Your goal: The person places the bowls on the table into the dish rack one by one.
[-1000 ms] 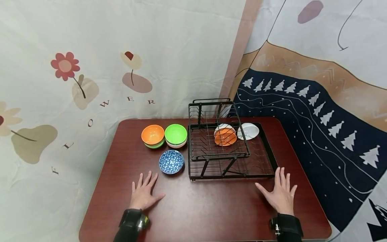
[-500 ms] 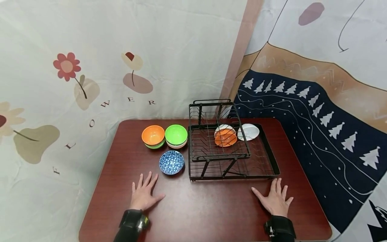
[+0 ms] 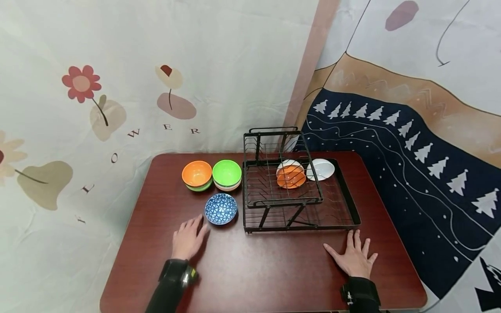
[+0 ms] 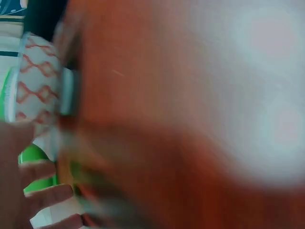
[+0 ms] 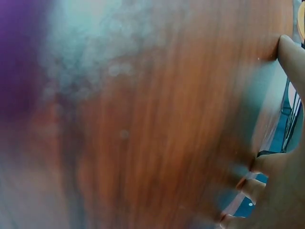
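Work is judged partway along: an orange bowl (image 3: 291,178), a white bowl (image 3: 290,162) behind it and a second white bowl (image 3: 322,169) are set in the black rack (image 3: 303,228), apparently on its lower tier, while an orange-topped stack (image 3: 197,174), a green-topped stack (image 3: 227,173) and a blue patterned bowl (image 3: 221,209) are left on the table (image 3: 254,269). The left hand (image 3: 187,240) is held half relaxed just beside the blue bowl, nothing gripped; contact cannot be told. The right hand (image 3: 354,257) is spread wide near the rack's front right corner, nothing held.
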A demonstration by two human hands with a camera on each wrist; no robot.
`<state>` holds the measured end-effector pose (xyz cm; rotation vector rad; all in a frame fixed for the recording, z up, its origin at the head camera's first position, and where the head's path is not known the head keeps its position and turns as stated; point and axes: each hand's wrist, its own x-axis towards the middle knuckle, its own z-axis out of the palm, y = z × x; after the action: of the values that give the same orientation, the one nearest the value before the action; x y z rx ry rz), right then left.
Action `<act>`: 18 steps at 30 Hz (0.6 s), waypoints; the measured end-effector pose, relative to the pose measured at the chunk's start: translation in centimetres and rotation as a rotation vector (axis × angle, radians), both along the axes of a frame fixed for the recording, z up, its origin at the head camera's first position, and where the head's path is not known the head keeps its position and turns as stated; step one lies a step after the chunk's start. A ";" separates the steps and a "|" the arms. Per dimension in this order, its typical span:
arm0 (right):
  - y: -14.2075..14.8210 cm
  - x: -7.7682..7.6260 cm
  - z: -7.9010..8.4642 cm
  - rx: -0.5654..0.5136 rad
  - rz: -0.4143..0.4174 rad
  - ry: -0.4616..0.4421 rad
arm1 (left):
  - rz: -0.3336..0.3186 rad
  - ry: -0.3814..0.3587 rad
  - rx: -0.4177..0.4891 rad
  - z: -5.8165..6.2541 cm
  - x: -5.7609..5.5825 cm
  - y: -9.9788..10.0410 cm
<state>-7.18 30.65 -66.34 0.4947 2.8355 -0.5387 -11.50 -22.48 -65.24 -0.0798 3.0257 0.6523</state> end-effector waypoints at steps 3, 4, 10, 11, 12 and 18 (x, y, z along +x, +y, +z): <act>0.0 0.0 0.0 0.000 -0.002 0.005 | 0.043 0.007 0.189 0.6 -2.3 1.0; 0.0 0.0 0.0 0.001 -0.002 0.004 | 0.053 -0.006 0.267 0.8 -3.1 1.4; 0.0 -0.1 -0.3 0.006 0.006 -0.006 | 0.126 -0.159 0.569 0.7 -5.7 2.8; 0.1 -0.1 -0.3 0.007 0.006 -0.004 | 0.125 -0.160 0.562 0.6 -5.9 2.9; 0.1 -0.1 -0.4 0.009 0.007 -0.002 | 0.121 -0.157 0.556 0.5 -6.0 3.0; 0.3 -0.1 -0.6 0.014 0.008 0.005 | 0.074 -0.079 0.448 1.1 -6.2 3.2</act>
<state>-7.32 30.99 -66.89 0.4851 2.8463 -0.5193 -17.66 -19.30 -64.12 -0.1944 2.7350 1.2775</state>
